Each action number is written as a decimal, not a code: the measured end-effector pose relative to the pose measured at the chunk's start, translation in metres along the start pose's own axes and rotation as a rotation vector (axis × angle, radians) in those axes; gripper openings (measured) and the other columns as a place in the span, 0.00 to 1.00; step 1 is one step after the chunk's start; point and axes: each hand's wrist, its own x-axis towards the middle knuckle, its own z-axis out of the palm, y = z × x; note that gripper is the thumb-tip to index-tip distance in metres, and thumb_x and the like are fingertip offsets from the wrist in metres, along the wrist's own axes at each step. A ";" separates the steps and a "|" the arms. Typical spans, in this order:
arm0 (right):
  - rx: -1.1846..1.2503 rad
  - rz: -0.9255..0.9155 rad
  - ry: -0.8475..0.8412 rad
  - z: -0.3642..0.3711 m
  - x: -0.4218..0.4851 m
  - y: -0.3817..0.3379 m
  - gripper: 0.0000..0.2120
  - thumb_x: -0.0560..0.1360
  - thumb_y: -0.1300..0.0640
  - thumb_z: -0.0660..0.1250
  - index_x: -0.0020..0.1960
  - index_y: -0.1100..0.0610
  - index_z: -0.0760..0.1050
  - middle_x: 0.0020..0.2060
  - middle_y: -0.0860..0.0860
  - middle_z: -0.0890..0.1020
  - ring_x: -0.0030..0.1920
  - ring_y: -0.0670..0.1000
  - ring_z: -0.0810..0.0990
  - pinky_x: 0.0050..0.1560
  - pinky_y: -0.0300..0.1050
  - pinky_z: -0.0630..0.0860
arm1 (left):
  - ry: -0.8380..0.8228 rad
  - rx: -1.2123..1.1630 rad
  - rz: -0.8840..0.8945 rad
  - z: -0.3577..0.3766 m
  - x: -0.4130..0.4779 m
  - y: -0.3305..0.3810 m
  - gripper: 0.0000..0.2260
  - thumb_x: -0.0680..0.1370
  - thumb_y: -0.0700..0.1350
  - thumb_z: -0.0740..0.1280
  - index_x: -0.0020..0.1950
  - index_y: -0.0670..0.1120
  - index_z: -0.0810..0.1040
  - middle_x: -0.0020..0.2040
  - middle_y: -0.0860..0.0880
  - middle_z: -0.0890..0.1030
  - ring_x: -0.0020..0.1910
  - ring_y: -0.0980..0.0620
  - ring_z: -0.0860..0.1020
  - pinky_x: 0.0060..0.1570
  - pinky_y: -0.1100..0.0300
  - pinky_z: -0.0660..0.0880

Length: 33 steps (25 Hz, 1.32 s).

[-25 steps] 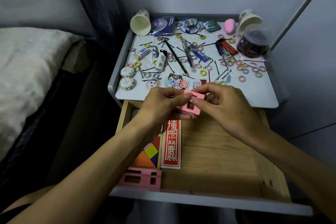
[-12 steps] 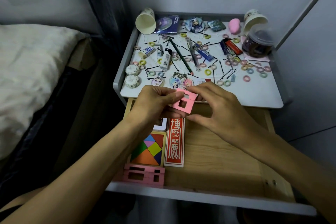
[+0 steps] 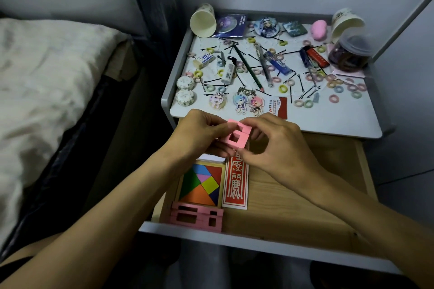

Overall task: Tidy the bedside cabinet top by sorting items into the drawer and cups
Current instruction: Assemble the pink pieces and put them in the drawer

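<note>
Drawer: the open pale wooden drawer is nearest, with most of its floor bare toward 3 o'clock.
Stored pieces: a stack of pink flat slotted blocks lies at the drawer's 7 o'clock, against the front wall. Just beyond it is a multicoloured tangram in a wooden tray, with a red card bearing white characters touching the tray's 3 o'clock side.
Left hand: the left hand pinches the 9 o'clock edge of the held piece between thumb and fingers.
Right hand: the right hand nips the piece's 2 o'clock corner with curled fingertips.
Task's thing: the pink flat square block with a square cut-out hangs in the air over the drawer's back half, touching only fingers. A second pink piece seems to sit behind it, though this cannot be told for certain.
Step in hand: it is probably being squared up to join the pink stack. The person would do well to align the edges first, carry it toward 7 o'clock, lay it flat on the stack and let go only once it is seated.
Cabinet top: the white-topped grey cabinet surface beyond the hands is strewn with small coloured hair rings, black hairpins, pens and charms.
Cups: one white paper cup lies on its side at 11 o'clock and another paper cup at 1 o'clock.
</note>
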 end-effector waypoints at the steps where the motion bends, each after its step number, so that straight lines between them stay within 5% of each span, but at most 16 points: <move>1: 0.035 0.036 -0.016 0.003 -0.001 0.002 0.25 0.68 0.52 0.77 0.63 0.56 0.78 0.50 0.47 0.80 0.46 0.45 0.78 0.48 0.38 0.77 | -0.021 0.062 -0.019 -0.004 0.000 -0.001 0.09 0.79 0.42 0.67 0.52 0.38 0.82 0.42 0.38 0.85 0.33 0.45 0.83 0.31 0.61 0.79; 3: 0.101 0.123 -0.099 0.017 -0.006 0.005 0.26 0.67 0.52 0.77 0.63 0.54 0.78 0.50 0.46 0.80 0.48 0.44 0.78 0.50 0.41 0.78 | 0.049 0.314 -0.040 -0.019 0.004 -0.005 0.10 0.80 0.48 0.66 0.52 0.43 0.83 0.42 0.41 0.85 0.35 0.43 0.84 0.35 0.56 0.81; 5: 0.119 0.148 -0.253 0.041 -0.016 0.005 0.25 0.67 0.52 0.77 0.63 0.53 0.77 0.50 0.45 0.79 0.48 0.44 0.77 0.52 0.42 0.78 | 0.289 0.826 -0.033 -0.036 0.011 -0.011 0.15 0.79 0.57 0.65 0.52 0.46 0.82 0.46 0.42 0.84 0.43 0.41 0.82 0.40 0.53 0.79; 8: 0.076 0.011 -0.444 0.084 -0.029 -0.003 0.26 0.69 0.50 0.74 0.66 0.51 0.75 0.54 0.43 0.75 0.53 0.42 0.73 0.54 0.34 0.70 | 0.473 1.243 -0.107 -0.046 0.014 -0.020 0.19 0.79 0.59 0.61 0.58 0.45 0.77 0.55 0.41 0.79 0.53 0.38 0.77 0.41 0.53 0.68; 15: 0.096 -0.207 -0.629 0.135 -0.031 -0.013 0.15 0.76 0.53 0.70 0.60 0.55 0.77 0.55 0.50 0.79 0.55 0.44 0.77 0.57 0.29 0.70 | 0.354 1.313 -0.076 -0.045 0.021 -0.050 0.05 0.79 0.37 0.60 0.50 0.40 0.74 0.51 0.40 0.78 0.48 0.40 0.78 0.37 0.53 0.69; 21: 0.013 -0.291 -0.649 0.144 -0.032 -0.003 0.19 0.75 0.52 0.71 0.65 0.55 0.74 0.58 0.51 0.77 0.57 0.49 0.76 0.61 0.43 0.74 | 0.341 1.360 -0.056 -0.043 0.017 -0.043 0.09 0.80 0.37 0.60 0.59 0.39 0.73 0.56 0.39 0.74 0.52 0.40 0.77 0.41 0.55 0.68; 27: -0.064 -0.374 -0.680 0.144 -0.030 0.001 0.23 0.76 0.55 0.69 0.70 0.54 0.70 0.63 0.52 0.75 0.62 0.51 0.75 0.64 0.45 0.73 | 0.320 1.319 -0.052 -0.044 0.016 -0.039 0.08 0.80 0.37 0.60 0.58 0.39 0.73 0.54 0.40 0.74 0.44 0.45 0.72 0.40 0.56 0.68; 33: -0.112 -0.485 -0.603 0.149 -0.029 0.001 0.17 0.75 0.58 0.69 0.63 0.56 0.76 0.53 0.54 0.80 0.55 0.54 0.79 0.57 0.48 0.76 | 0.314 1.297 -0.048 -0.045 0.017 -0.038 0.09 0.80 0.36 0.59 0.58 0.38 0.73 0.56 0.39 0.74 0.44 0.45 0.70 0.41 0.56 0.68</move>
